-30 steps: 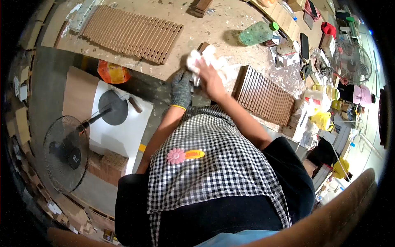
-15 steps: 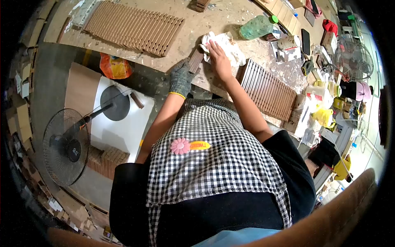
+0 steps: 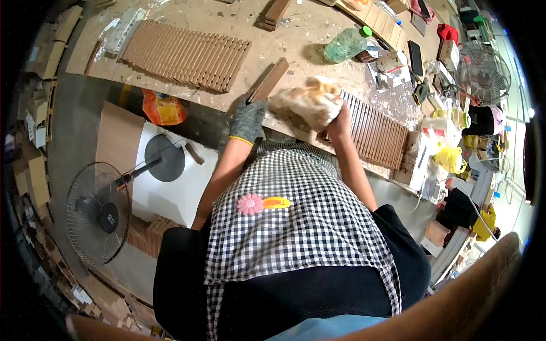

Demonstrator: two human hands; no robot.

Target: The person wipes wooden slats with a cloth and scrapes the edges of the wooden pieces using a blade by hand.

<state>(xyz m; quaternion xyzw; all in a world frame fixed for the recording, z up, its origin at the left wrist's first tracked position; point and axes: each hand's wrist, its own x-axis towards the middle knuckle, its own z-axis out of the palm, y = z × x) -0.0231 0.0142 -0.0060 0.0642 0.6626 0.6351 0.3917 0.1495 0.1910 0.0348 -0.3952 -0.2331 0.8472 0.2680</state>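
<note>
My left hand [image 3: 248,120], in a dark grey knit glove with a yellow cuff, grips the near end of a short brown wooden strip [image 3: 269,80]. The strip is tilted over the table's front edge. In my bare right hand [image 3: 340,124] is a crumpled white rag [image 3: 307,105] with brownish stains, blurred by motion. The rag is beside the strip and apart from its upper end. A row of brown wooden strips [image 3: 375,129] lies close to the right of my right hand.
Another row of wooden strips [image 3: 185,54] lies at the table's left. More wood pieces [image 3: 277,12] rest at the back. A green-capped bottle [image 3: 346,45], a paper cup [image 3: 392,61] and a phone [image 3: 415,57] stand or lie to the right. A fan [image 3: 99,213] is at lower left.
My right hand has lifted the rag off the tabletop and brought it right and nearer my body. The wooden strip in my left hand is now tipped up and more of it shows.
</note>
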